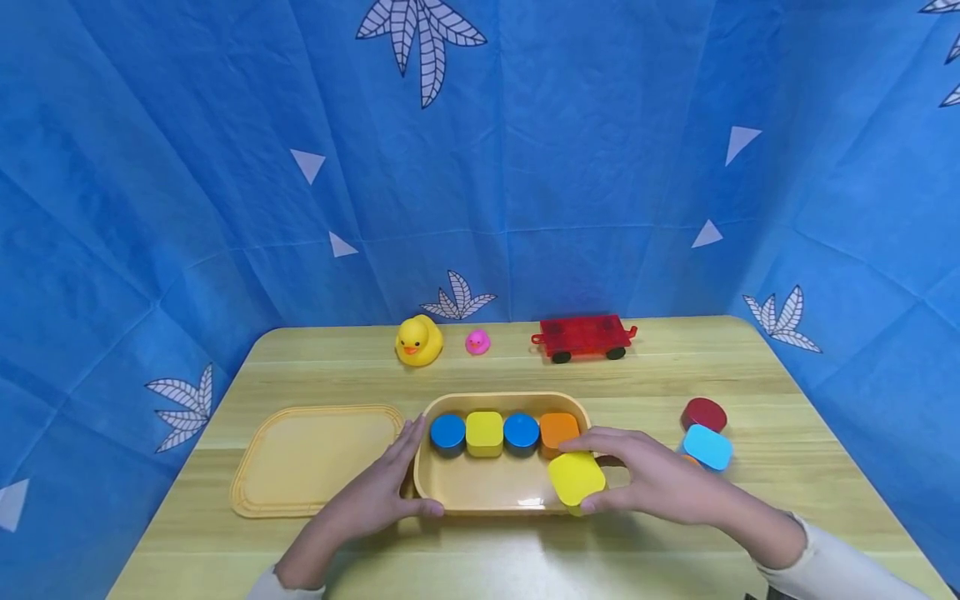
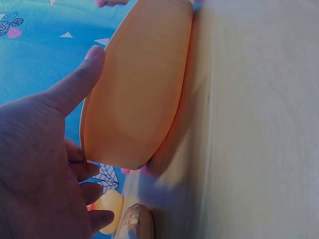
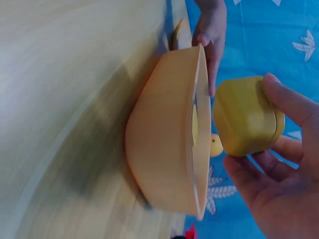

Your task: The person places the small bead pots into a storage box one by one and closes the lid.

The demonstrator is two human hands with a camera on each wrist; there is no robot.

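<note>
Your right hand [image 1: 660,481] pinches a yellow block [image 1: 576,477] between thumb and fingers, above the near right corner of a tan box [image 1: 487,487]. Your left hand [image 1: 378,492] spans the box's left end, thumb and fingers spread and touching it. Inside the box, along its far side, a row runs left to right: blue block [image 1: 448,432], second yellow block [image 1: 484,431], second blue block [image 1: 521,430], orange block [image 1: 559,428]. On the tabletop [image 1: 480,560], a tan lid [image 1: 318,458] lies to the left; a dark red block [image 1: 703,414] and a light blue block [image 1: 707,447] sit right. Beyond the box stand a yellow duck [image 1: 418,340], a small pink duck [image 1: 477,342] and a red cart [image 1: 583,336].
</note>
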